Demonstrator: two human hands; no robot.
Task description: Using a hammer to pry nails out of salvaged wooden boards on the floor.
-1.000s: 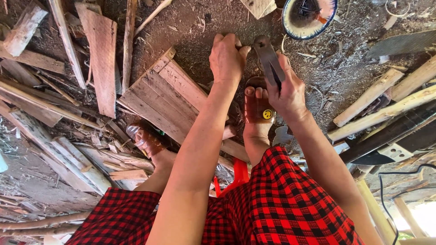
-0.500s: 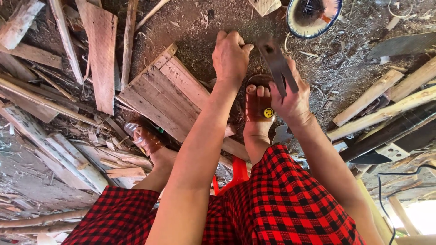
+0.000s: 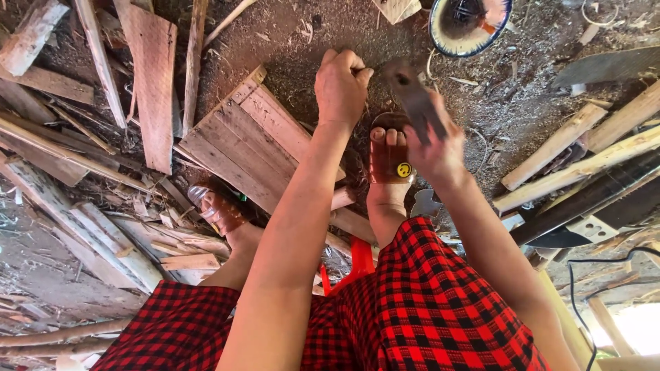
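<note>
Down on the dirt floor (image 3: 289, 41), far from the person's body, both hands are busy close together. The left hand (image 3: 342, 86) is curled into a tight fist, with the fingers pinched on something too small to see. Just to its right, the right hand (image 3: 433, 148) is wrapped around a dark flat tool (image 3: 416, 99), maybe a blade or a file, and the tool is tilted with its top end up near the left hand. Under the hands is a foot in a brown sandal (image 3: 390, 154) with a little yellow dot on the strap. The other foot, in a shiny sandal (image 3: 214, 206), sits to the left. Left of the hands lies a flat wooden panel (image 3: 240, 148) made of boards joined side by side. A round bowl with a blue rim (image 3: 471, 24) sits on the ground at the far right. Loose planks (image 3: 148, 75) and sticks lie all around. Near the camera you can see red and black checked cloth (image 3: 426, 309) over the legs.
</note>
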